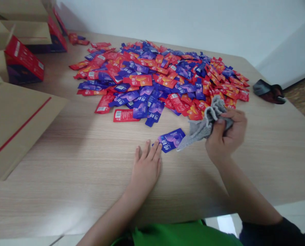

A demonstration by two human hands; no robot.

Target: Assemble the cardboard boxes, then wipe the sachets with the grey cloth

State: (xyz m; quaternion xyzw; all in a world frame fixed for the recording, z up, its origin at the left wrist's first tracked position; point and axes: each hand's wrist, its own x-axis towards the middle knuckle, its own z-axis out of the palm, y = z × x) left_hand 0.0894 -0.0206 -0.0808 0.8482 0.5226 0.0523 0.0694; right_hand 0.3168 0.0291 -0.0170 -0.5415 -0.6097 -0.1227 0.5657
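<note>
The packet (172,139) slants right and away from the nearer left hand (146,165), spread flat against one end. The right hand (228,135) grips a cloth (211,119), perhaps touching the other.

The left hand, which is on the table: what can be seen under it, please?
The left hand covers part of one end of a blue-purple packet; the table shows around both. Anything beneath the palm cannot be seen.

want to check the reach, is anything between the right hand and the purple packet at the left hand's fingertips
Only the grey cloth, which the right hand itself holds; its tip hangs by the right end of the purple packet. The left hand is at the opposite end.
</note>
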